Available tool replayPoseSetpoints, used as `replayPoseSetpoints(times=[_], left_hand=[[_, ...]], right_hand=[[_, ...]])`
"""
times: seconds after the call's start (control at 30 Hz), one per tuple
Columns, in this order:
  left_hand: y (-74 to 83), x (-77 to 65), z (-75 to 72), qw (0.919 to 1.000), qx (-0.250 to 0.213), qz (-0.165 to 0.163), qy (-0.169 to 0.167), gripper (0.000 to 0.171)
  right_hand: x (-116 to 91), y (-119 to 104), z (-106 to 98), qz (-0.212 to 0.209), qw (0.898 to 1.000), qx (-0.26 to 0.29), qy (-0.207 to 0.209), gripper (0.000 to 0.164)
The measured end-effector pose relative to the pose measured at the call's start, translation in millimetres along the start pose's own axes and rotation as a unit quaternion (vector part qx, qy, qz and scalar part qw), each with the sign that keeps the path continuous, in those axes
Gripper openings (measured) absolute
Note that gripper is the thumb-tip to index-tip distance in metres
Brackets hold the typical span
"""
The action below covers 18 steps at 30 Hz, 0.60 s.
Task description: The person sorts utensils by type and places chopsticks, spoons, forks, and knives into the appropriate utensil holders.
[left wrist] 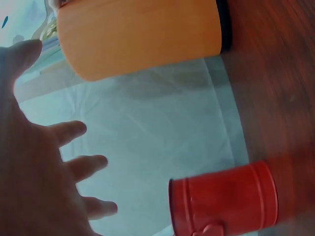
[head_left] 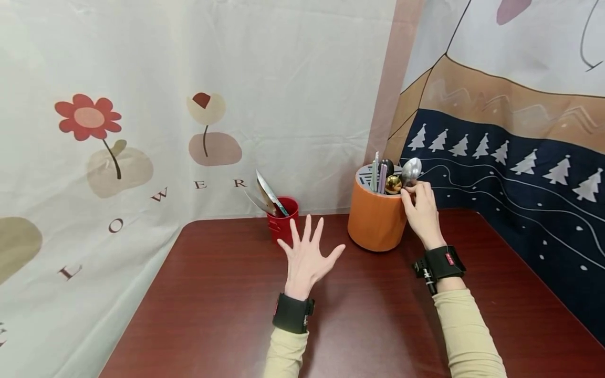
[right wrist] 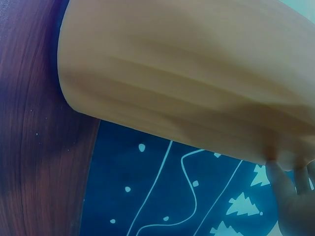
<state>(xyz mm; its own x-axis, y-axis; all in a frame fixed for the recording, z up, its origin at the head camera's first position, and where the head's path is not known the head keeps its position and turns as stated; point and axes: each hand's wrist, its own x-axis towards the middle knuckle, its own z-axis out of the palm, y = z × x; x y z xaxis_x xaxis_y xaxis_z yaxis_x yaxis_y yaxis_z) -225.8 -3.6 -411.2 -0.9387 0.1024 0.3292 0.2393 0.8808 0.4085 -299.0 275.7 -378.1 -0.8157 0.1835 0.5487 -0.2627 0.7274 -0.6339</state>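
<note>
At the right rear of the table stands an orange cylindrical utensil holder (head_left: 376, 223) with a slotted grey top. Upright in it are a silver spoon (head_left: 411, 169), a gold rounded utensil head (head_left: 393, 184), a dark one behind it, and several pale green and purple sticks (head_left: 383, 178). My right hand (head_left: 421, 210) is at the holder's right rim, thumb and fingers pinching the silver spoon just below its bowl; the handle is hidden. My left hand (head_left: 304, 262) hovers over the table with fingers spread wide and holding nothing, in front of a red cup (head_left: 283, 226).
Knives (head_left: 269, 191) lean out of the red cup, blades up. The dark red wooden table (head_left: 227, 304) ends at a pale printed cloth (head_left: 307, 105) behind and a navy tree-patterned cloth (head_left: 520, 210) on the right. The holder stands right of the cup, a gap between them.
</note>
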Motion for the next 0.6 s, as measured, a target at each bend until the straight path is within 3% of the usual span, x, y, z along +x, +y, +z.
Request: replayPoseSetpoints(times=[0.2,0.43,0.5,0.6], left_hand=[[-2.6,-9.6,-9.0,0.9992,0.027,-0.016,0.025,0.080],[-6.3,-12.5,-11.0,0.9986,0.041,-0.027,0.017,0.082],[-7.2,-13.4,-13.2,0.9984,0.044,-0.034,0.014,0.082],[-7.4,-14.6,-17.2,0.9983,0.041,-0.034,0.025,0.082]], right_hand=[[3,-1,1,0.000,1.000,0.001,0.001,0.037],[-3,-9,-2,0.001,0.995,0.099,-0.025,0.047],[-12,-15,-5,-0.002,0.996,0.083,-0.026,0.053],[-33,-31,-10,0.000,1.000,0.012,-0.028,0.062]])
